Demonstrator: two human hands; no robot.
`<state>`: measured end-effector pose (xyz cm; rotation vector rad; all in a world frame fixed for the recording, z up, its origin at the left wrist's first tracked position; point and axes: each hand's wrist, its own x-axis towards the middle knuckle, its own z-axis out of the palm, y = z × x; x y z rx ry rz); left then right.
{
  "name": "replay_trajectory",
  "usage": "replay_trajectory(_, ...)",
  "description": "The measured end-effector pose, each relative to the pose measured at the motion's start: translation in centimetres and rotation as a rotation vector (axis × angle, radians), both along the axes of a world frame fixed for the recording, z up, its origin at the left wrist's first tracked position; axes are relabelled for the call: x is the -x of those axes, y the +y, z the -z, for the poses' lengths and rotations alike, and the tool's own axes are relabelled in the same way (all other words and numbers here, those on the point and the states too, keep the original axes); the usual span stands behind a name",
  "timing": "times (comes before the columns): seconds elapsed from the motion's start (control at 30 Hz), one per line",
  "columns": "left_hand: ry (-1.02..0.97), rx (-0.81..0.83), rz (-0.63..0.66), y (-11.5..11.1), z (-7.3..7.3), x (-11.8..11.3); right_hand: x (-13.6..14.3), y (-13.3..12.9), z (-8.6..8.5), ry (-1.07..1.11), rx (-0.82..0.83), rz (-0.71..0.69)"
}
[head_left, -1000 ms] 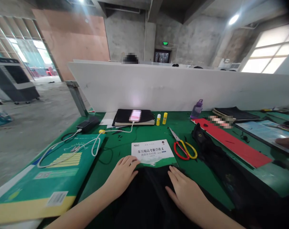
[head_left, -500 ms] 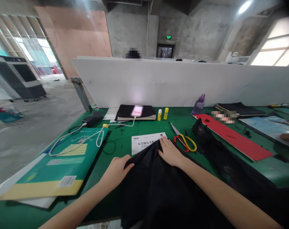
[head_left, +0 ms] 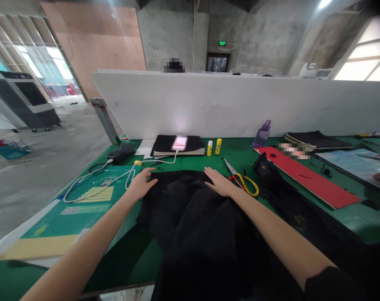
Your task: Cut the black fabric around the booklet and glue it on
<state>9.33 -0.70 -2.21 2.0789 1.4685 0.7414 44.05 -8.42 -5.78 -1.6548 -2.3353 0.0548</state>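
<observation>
the black cloth (head_left: 193,225) lay across the near part of the green table (head_left: 130,267), its far edge fairly straight and its middle full of soft folds. the left hand (head_left: 141,184) was at the cloth's far left corner, thumb parted from the curved fingers; whether any fabric was caught there could not be told. the right hand (head_left: 220,184) lay spread on top near the far edge, fingers extended and pressing down.

to lay the cloth well, i judged, the far edge needed light, even pressure at both ends, with the palms working outward from the middle so the folds ran off without skewing the corners. the scissors (head_left: 250,186), just right of the cloth, looked close enough to snag it, so a small sideways shift of them seemed wise.

little writing could be read. on the wall well beyond the cloth, a green sign (head_left: 222,43) showed "exit" beneath smaller characters. left of the cloth, the green-covered book (head_left: 96,215) bore print too small to make out. beyond the cloth, the glue sticks (head_left: 218,146) carried labels equally unreadable. no brand could be made out.
</observation>
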Motion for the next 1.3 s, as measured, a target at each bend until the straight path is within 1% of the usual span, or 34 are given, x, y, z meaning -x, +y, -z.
replay_trajectory(0.07, 0.058, -0.057, 0.001, -0.4, 0.7, 0.1, 0.1, 0.5, 0.4, 0.009, -0.015, 0.064)
replay_trajectory(0.13, 0.136, -0.166, 0.028, -1.9, 1.4, 0.1, 0.3, 0.7, 0.6, 0.020, -0.039, 0.136)
replay_trajectory(0.2, 0.226, -0.308, 0.084, -4.4, 1.8, -0.2, 0.6, 0.6, 0.4, 0.028, -0.077, 0.197)
replay_trajectory(0.27, 0.311, -0.394, 0.189, -7.3, 2.2, -0.4, 0.9, 0.0, -0.1, 0.035, -0.128, 0.237)
replay_trajectory(0.33, 0.383, -0.409, 0.315, -9.8, 2.5, -0.3, 1.3, -0.8, -0.9, 0.021, -0.196, 0.245)
replay_trajectory(0.37, 0.419, -0.390, 0.369, -10.7, 2.7, -0.2, 1.5, -1.2, -1.3, 0.004, -0.225, 0.234)
replay_trajectory(0.43, 0.473, -0.333, 0.439, -11.6, 3.0, 0.4, 2.0, -2.2, -2.0, -0.042, -0.253, 0.185)
replay_trajectory(0.5, 0.499, -0.279, 0.460, -11.2, 3.0, 1.3, 2.4, -3.2, -2.3, -0.079, -0.243, 0.131)
replay_trajectory(0.57, 0.505, -0.235, 0.459, -10.1, 2.7, 2.5, 2.6, -4.3, -2.4, -0.092, -0.230, 0.108)
replay_trajectory(0.67, 0.499, -0.122, 0.496, -8.1, 1.8, 4.4, 2.5, -6.2, -2.5, -0.079, -0.216, 0.073)
replay_trajectory(0.77, 0.448, -0.018, 0.561, -6.4, 0.7, 6.2, 1.8, -8.1, -2.6, 0.000, -0.157, -0.023)
replay_trajectory(0.83, 0.419, 0.003, 0.597, -5.6, 0.1, 7.2, 1.1, -9.1, -2.8, 0.057, -0.101, -0.103)
replay_trajectory(0.9, 0.426, -0.004, 0.617, -5.4, -0.4, 7.5, 0.7, -9.8, -2.9, 0.087, -0.046, -0.174)
replay_trajectory(0.97, 0.457, -0.051, 0.604, -5.8, -0.9, 6.9, 0.6, -10.3, -3.0, 0.092, -0.006, -0.223)
replay_trajectory(1.03, 0.470, -0.138, 0.572, -7.1, -1.5, 5.1, 0.8, -10.5, -3.0, 0.090, 0.009, -0.246)
replay_trajectory(1.1, 0.423, -0.212, 0.579, -8.9, -2.2, 2.4, 1.4, -10.7, -3.2, 0.089, 0.001, -0.267)
replay_trajectory(1.2, 0.354, -0.258, 0.633, -11.6, -2.7, -2.1, 2.7, -10.9, -3.5, 0.104, -0.020, -0.310)
replay_trajectory(1.23, 0.338, -0.274, 0.647, -12.2, -2.7, -3.5, 3.2, -10.9, -3.7, 0.113, -0.019, -0.324)
replay_trajectory(1.3, 0.316, -0.299, 0.674, -12.6, -2.1, -5.8, 4.0, -11.0, -4.0, 0.142, 0.003, -0.348)
